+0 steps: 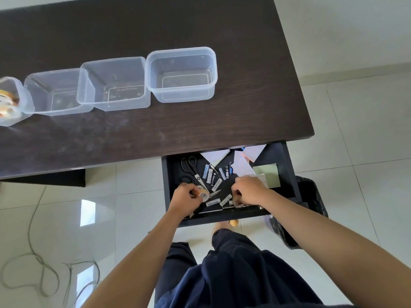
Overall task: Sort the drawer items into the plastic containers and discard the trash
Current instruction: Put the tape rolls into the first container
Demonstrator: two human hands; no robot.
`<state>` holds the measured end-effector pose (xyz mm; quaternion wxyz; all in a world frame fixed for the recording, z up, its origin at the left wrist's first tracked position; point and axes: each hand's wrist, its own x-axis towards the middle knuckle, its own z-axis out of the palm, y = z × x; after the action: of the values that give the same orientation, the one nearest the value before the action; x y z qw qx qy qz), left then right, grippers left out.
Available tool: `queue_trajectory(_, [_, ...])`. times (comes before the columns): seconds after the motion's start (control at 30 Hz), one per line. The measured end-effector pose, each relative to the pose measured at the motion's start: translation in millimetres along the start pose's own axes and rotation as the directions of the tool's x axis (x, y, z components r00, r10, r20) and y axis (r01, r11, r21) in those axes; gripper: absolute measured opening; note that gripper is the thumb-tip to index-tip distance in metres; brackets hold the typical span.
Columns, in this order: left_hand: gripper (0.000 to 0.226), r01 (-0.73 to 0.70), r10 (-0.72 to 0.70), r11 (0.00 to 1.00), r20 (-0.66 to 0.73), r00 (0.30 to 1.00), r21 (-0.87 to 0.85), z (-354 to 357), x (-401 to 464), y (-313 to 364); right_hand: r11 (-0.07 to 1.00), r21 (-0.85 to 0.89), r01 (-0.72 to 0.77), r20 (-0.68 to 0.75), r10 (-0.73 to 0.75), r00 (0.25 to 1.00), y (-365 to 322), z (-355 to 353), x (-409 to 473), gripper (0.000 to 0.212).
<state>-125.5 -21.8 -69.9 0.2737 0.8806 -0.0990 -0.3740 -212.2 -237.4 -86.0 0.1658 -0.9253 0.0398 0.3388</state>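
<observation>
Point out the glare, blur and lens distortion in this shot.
Head view: bright window reflections glare off the glossy floor tiles; the wide-angle lens bows the table edge and stretches the leftmost container into blur at the frame edge; daylight is even and shadows soft; the batteries in the drawer are sharp enough to show label print.

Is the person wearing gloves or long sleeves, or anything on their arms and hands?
No gloves and no long sleeves. Both forearms are bare all the way to the bottom edge of the picture, and no sleeve shows on either. The left hand and the right hand are bare too, and I see no watch, bracelet or ring. Lower down, the person wears dark navy blue clothing.
</observation>
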Motion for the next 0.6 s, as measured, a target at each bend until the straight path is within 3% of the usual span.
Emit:
queue_trajectory(0.1, [0.006, -0.01, 0.008, 0.998, -0.036, 0.999, -0.057, -9.2, -4.7, 7.0, 0.98, 0.186, -0.071, -0.022, 0.077, 0.997, 1.7, -0.5, -2.2, 0.009])
queue_trajectory(0.23, [0.015, -0.052, 0.038, 0.99, -0.111, 0.993, -0.133, -35.8, -14.3, 14.5, 0.857, 0.497, -0.137, -0.146, 0.238, 0.96, 2.9, -8.8, -7.8, 0.004])
queue_trajectory(0.33, [0.022, -0.073, 0.042, 0.981, -0.173, 0.984, -0.179, -60.8, -19.9, 10.9, 0.793, 0.595, -0.129, -0.191, 0.295, 0.936, -4.6, -20.1, -10.5, 0.005])
queue_trajectory(0.43, [0.013, -0.066, 0.014, 0.971, -0.22, 0.975, -0.229, -85.7, -24.9, 2.6, 0.741, 0.665, -0.094, -0.206, 0.304, 0.93, -22.8, -29.9, -8.0, 0.005])
queue_trajectory(0.6, [0.008, -0.06, -0.013, 0.953, -0.237, 0.971, -0.298, -121.7, -33.8, -26.4, 0.641, 0.767, 0.013, -0.291, 0.331, 0.897, -97.7, -39.6, 2.1, 0.019])
